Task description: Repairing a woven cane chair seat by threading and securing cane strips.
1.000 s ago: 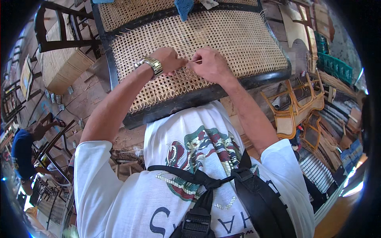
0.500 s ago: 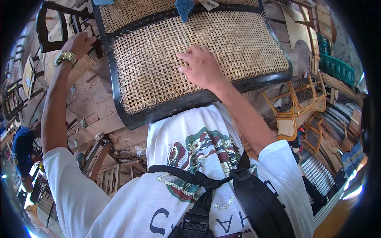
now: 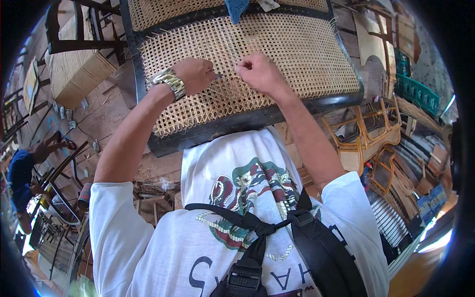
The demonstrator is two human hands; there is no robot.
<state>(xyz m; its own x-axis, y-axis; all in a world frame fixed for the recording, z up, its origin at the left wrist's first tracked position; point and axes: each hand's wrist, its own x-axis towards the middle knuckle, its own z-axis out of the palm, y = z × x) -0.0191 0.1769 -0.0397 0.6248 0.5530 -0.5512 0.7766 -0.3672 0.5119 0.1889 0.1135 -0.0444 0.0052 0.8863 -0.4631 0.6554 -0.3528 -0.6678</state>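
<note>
A woven cane panel (image 3: 292, 54) with a black frame (image 3: 213, 131) lies in front of me, its near rail against my body. Over the left middle of the weave is my left hand (image 3: 194, 75), closed, a metal watch on its wrist. A small dark tip sticks out by its fingers; what it belongs to is hidden. Just to the right, my right hand (image 3: 261, 74) is closed in a pinch above the weave, and I cannot make out what is in it. A narrow gap separates the two hands. Loose cane ends stick out along the panel's edges.
A blue cloth (image 3: 237, 10) hangs over the frame's middle bar. To the left stand a cardboard box (image 3: 79, 74) and dark chair frames (image 3: 79, 45). Rattan chairs (image 3: 368, 138) and a green crate (image 3: 418, 94) are at right. A person in blue (image 3: 22, 173) is at far left.
My left hand has swung right, from beside the panel to over the weave. My right hand has shifted slightly right, and its spread fingers have closed into a pinch.
</note>
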